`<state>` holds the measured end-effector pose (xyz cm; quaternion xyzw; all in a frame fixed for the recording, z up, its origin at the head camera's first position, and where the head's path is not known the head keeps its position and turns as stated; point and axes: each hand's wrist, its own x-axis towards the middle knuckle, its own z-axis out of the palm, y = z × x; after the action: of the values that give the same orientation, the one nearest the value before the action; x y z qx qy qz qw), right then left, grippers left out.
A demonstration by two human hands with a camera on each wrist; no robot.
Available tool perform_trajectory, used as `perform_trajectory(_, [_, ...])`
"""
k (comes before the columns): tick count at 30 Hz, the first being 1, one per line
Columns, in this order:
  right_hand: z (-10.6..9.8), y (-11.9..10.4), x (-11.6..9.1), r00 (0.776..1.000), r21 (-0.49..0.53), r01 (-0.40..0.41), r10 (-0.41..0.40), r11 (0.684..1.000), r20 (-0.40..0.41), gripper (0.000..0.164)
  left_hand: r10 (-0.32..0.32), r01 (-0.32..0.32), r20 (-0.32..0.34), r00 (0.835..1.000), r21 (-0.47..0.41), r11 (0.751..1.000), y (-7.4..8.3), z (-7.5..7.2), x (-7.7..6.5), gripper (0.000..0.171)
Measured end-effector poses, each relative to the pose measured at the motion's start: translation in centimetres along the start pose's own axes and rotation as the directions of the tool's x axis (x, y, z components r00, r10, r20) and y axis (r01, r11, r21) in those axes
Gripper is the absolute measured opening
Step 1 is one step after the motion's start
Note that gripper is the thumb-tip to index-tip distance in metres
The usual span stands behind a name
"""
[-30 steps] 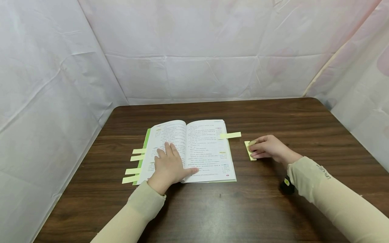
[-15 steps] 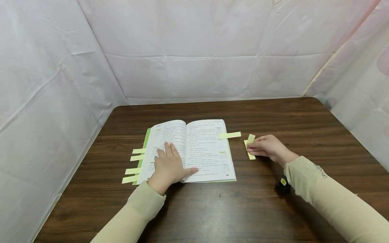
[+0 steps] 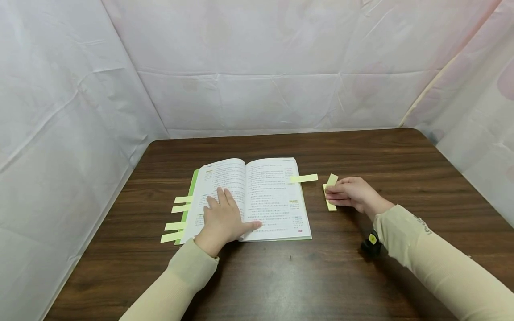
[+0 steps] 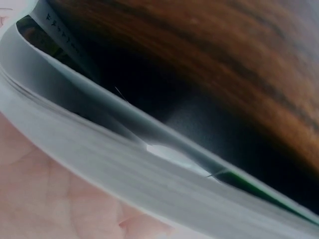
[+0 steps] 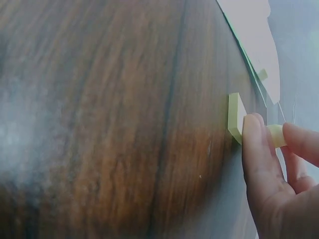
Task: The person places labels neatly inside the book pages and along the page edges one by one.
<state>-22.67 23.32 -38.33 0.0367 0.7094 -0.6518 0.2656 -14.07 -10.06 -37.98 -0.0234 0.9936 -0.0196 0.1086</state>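
Note:
An open book (image 3: 273,200) with printed pages lies on the table, my left hand (image 3: 224,220) resting spread across its left page and gutter. The left wrist view shows the book's page edges (image 4: 124,172) close up, with part of the hand (image 4: 45,184) behind them. To the book's right, my right hand (image 3: 355,195) pinches a pale yellow sticky note strip (image 3: 332,179). Directly below those fingers sits the sticky note pad (image 3: 332,207), partly covered by them. In the right wrist view, the strip (image 5: 275,135) shows between thumb and finger beside the pad (image 5: 233,117).
One yellow strip (image 3: 304,178) sticks out from the right page's edge. Several more strips (image 3: 175,226) jut out past the book's left edge. The dark wooden table (image 3: 289,281) has pale cloth (image 3: 257,89) hanging behind it and at both sides.
The strip in my right hand has come up from the pad, its upper end now showing above the fingers. My right hand has shifted slightly left; the left hand stays put.

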Motion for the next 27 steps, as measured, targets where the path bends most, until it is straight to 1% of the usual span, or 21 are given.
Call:
perform_trajectory(2, [-0.03, -0.01, -0.04, 1.0, 0.007, 0.002, -0.002, 1.0, 0.002, 0.005, 0.001, -0.001, -0.001, 1.0, -0.001, 1.0, 0.02, -0.02, 0.0, 0.133])
perform_trajectory(6, [-0.13, -0.02, -0.09, 1.0, 0.024, 0.009, -0.009, 1.0, 0.004, 0.011, 0.001, -0.001, -0.002, 1.0, -0.003, 1.0, 0.05, -0.02, -0.01, 0.133])
perform_trajectory(14, [0.23, 0.08, -0.36, 0.999, -0.028, 0.03, -0.031, 0.999, -0.009, 0.008, -0.003, 0.003, 0.003, 1.0, -0.007, 1.0, 0.13, -0.13, -0.01, 0.133])
perform_trajectory(22, [0.27, -0.09, -0.56, 0.998, -0.034, 0.051, -0.049, 0.998, 0.032, 0.006, -0.003, 0.003, 0.0, 1.0, -0.003, 1.0, 0.11, -0.13, -0.01, 0.133])
perform_trajectory(27, [0.27, 0.21, -0.67, 0.997, -0.006, 0.062, -0.062, 0.998, 0.043, 0.004, -0.002, 0.002, -0.001, 1.0, -0.008, 1.0, 0.12, -0.25, -0.08, 0.133])
